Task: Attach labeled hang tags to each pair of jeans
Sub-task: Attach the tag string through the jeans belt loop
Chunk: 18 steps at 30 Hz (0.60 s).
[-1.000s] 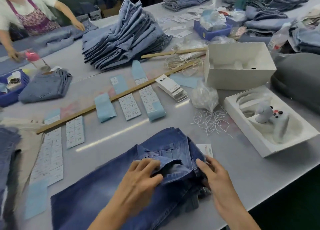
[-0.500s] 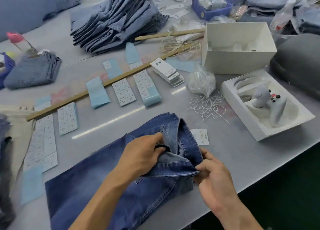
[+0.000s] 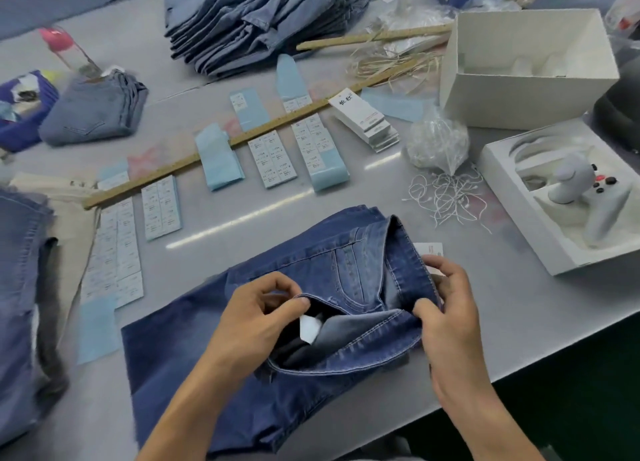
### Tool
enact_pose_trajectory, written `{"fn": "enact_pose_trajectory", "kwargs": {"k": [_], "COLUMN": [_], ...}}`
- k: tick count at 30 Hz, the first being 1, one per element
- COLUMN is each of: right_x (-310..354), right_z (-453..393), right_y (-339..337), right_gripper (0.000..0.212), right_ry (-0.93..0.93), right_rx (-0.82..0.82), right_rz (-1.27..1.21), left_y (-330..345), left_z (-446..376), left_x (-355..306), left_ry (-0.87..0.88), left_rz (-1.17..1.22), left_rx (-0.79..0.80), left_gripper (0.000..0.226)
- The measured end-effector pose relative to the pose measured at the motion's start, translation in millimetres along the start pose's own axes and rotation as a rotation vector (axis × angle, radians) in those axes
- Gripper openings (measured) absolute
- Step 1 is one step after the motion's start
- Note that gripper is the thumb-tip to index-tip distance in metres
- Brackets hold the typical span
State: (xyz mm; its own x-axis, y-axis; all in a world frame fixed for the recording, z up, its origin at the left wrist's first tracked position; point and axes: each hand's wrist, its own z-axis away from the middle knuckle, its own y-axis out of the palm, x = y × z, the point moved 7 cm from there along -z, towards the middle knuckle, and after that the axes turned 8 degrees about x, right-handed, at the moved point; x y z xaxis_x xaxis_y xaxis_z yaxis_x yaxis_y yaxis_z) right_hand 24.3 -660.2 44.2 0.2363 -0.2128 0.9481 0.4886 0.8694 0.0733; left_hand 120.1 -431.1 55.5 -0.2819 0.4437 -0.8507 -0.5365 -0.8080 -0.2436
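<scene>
Currently my left hand and right hand pinch the jeans waistband open, lower centre of frame. White inner label: writing unreadable. Tag stack print illegible. Grey table.

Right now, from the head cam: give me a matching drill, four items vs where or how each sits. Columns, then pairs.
Items:
1. dark jeans
2. stack of hang tags
3. white strings
4. controller

Places:
A. in the white moulded tray
B. loose on the table below the plastic bag
C. waistband held open by both hands
D. beside the wooden ruler's right end

Pairs: 1-C, 2-D, 3-B, 4-A
</scene>
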Motion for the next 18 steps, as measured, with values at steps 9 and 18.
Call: {"fn": "enact_pose_trajectory", "kwargs": {"k": [9,18], "right_x": [38.1,-7.3], "right_z": [45.8,43.5], "right_y": [57.6,38.2], "right_gripper": [0.025,0.03], "right_ry": [-0.404,0.079], "right_rx": [0.172,0.259], "right_rz": [0.943,0.421], "left_y": [18.3,41.2], "left_z": [6.4,15.2], "left_x": [-20.7,-17.3], "left_ry": [0.088,0.223], "left_rz": [0.146,0.061], "left_rx": [0.056,-0.026], "left_gripper": [0.022,0.047]}}
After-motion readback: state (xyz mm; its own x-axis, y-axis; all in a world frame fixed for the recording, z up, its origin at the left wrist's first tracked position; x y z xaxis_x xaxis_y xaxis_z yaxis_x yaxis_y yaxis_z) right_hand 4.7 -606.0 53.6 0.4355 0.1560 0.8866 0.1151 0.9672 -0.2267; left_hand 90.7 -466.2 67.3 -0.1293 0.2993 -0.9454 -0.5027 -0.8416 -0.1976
